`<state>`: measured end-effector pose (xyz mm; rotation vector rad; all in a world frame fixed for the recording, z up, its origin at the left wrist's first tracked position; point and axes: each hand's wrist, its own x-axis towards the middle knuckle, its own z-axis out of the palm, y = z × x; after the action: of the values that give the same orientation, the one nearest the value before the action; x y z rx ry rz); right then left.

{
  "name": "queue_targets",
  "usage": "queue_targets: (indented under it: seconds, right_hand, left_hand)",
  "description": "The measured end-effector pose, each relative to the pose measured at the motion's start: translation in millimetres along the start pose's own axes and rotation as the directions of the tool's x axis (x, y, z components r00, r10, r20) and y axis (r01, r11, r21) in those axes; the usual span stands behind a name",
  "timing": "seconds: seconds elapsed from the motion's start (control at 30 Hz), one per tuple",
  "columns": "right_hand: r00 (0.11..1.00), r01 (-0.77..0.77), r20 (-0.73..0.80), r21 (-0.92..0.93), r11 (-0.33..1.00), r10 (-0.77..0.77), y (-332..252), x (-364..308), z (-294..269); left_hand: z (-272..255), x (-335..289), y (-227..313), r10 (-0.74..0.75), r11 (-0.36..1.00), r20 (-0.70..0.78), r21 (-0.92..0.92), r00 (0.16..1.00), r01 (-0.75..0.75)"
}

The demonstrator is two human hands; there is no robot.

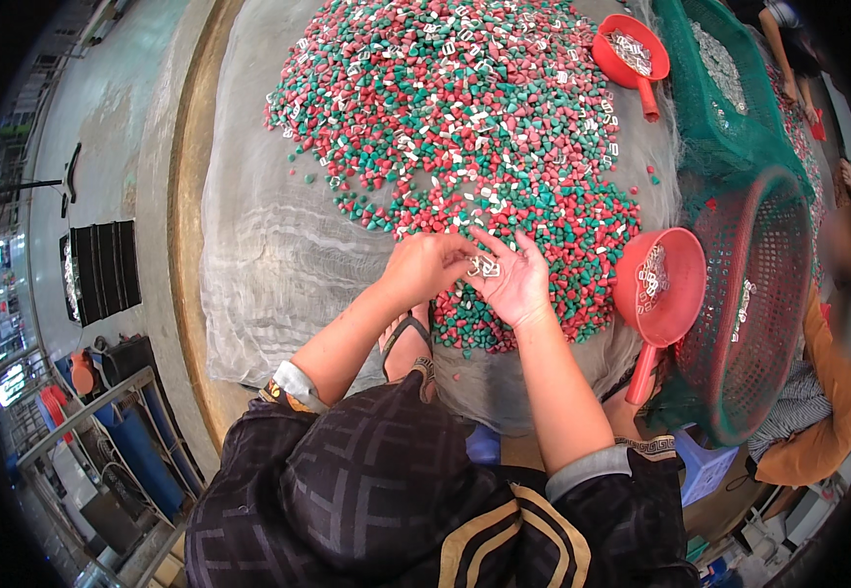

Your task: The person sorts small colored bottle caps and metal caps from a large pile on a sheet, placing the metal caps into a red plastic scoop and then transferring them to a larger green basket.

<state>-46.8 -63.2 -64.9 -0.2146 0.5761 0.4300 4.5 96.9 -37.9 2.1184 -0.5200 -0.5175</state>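
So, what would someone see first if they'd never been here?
Probably the big pile of red and green lumps, across the top middle on pale cloth. Next, the upper red pan and the lower red pan, both along the pile's right side. Then the left hand and right hand in the middle, with small white loops at the open right palm.

white pieces (pixel 485 267) with open middles lie bunched at the upturned right hand (pixel 518 285); similar ones lie scattered, at mixed angles, over the broad spread of red, pink and green pellets (pixel 489 157).
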Motion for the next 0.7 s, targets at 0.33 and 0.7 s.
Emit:
queue_targets:
  seconds: [0.33, 0.7]
  right_hand:
    - [0.992, -0.007, -0.116, -0.402, 0.916, -0.044, 3.9, 0.9, -1.5]
    - [0.598, 0.55, -0.159, -0.631, 0.547, -0.786, -155.3, -100.7, 8.0]
  left_hand:
    - [0.2, 0.0, -9.6, -0.18, 0.967, 0.036, -0.177, 0.983, 0.184]
    - [-7.5, 3.1, -17.0, -0.24, 0.952, -0.031, -0.201, 0.97, 0.229]
